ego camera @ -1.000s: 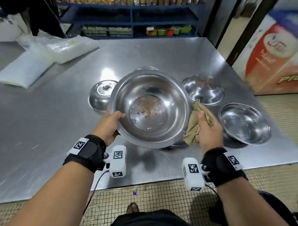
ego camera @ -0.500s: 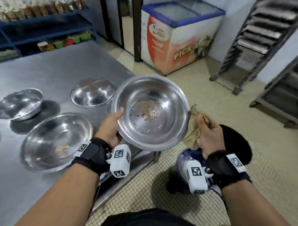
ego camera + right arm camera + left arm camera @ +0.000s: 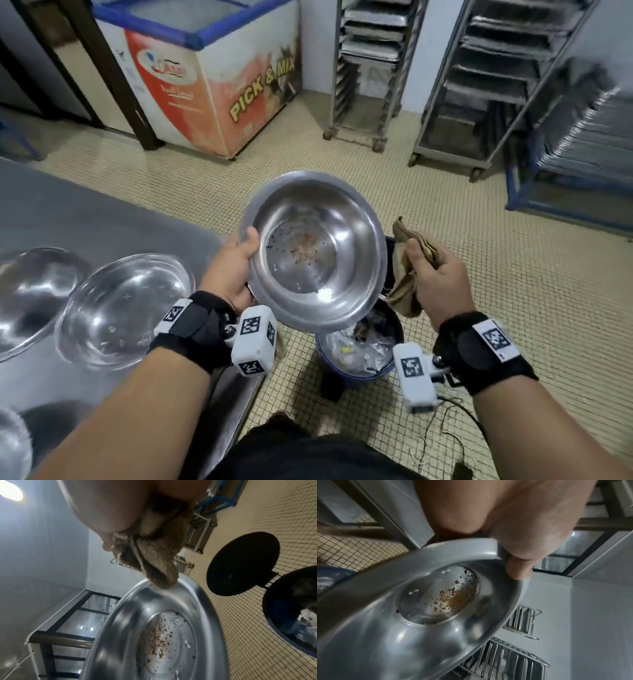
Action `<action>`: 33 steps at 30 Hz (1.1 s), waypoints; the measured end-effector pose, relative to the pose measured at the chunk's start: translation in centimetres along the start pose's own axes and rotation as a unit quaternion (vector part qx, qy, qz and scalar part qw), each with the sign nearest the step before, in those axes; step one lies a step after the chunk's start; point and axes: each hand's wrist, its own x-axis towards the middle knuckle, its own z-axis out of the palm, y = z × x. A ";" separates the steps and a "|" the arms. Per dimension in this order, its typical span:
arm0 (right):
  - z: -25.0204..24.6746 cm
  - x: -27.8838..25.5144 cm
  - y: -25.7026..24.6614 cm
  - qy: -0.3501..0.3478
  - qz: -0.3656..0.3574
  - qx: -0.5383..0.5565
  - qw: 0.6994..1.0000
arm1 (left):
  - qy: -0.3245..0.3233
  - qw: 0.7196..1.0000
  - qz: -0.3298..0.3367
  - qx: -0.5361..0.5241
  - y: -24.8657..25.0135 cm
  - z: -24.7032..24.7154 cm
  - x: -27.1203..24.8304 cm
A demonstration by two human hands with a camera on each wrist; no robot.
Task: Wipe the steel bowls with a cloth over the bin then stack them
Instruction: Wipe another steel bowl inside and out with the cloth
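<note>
We hold the crumb-speckled steel bowl (image 3: 313, 251) by its rim in our left hand (image 3: 233, 265) above the open bin (image 3: 356, 353), our right hand (image 3: 436, 274) clutching the cloth (image 3: 406, 270) beside it, wiping not begun, nothing stacked on the worktop (image 3: 68, 212).

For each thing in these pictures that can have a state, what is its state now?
Held bowl: dirty with brown crumbs, tilted above the bin.
Left hand: grips the bowl's rim.
Right hand: holds the cloth.
Cloth: bunched, beside the bowl.
Bin: open, holding rubbish.
Bin lid: swung up.
Bowls on table: upright, unstacked.
</note>
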 end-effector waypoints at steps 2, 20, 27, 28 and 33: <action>1.0 1.0 -0.8 0.007 0.002 -0.013 1.000 | -0.028 1.000 -0.005 0.007 0.6 0.5 1.8; 10.8 11.1 -4.5 -0.093 -0.062 -0.285 0.952 | -0.117 0.980 0.059 0.149 5.1 3.7 7.5; 10.8 11.5 -4.6 -0.316 -0.170 -0.282 0.890 | -0.086 0.994 0.032 0.057 5.8 7.6 7.2; 10.2 11.4 -4.5 -0.352 -0.161 -0.296 0.873 | -0.087 0.994 0.032 0.052 5.7 8.1 7.1; 6.1 11.6 -3.9 -0.460 -0.095 -0.405 0.784 | -0.088 0.993 0.034 0.072 4.5 10.7 6.3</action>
